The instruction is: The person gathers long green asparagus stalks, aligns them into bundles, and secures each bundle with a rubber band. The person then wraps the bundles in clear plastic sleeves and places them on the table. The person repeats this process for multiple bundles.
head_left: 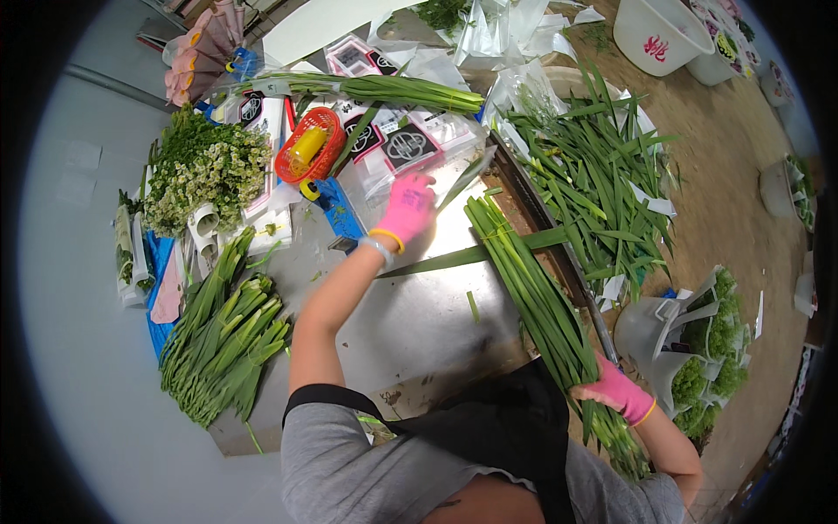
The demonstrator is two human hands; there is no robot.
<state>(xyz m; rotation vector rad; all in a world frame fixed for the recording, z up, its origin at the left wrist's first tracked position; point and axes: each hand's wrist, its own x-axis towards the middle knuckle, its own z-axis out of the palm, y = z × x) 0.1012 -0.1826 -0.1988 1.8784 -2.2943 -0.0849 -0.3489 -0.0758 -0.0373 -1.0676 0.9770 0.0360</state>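
Observation:
My right hand (615, 391), in a pink glove with a yellow cuff, grips a thick bundle of sword-leaved green flower stems (533, 298). The bundle slants across the right side of the metal table (399, 321), its cut ends pointing away from me and a tie near them. My left hand (407, 208), gloved alike and slightly blurred, is over the table beside printed plastic sleeves (412, 147). Its fingers are partly curled, and whether they pinch anything is unclear. A blue tape dispenser (342, 211) stands just left of it. One long loose leaf (452, 261) passes under the bundle.
Left lie tied green bundles (226, 347) and small white daisy-like flowers (219, 170). A red plastic basket (319, 134) holds a yellow roll. Another stem bundle (406, 90) crosses the back. Beyond the table's raised metal edge (556, 236) are heaped leaves (589, 183) and a white bucket (645, 337).

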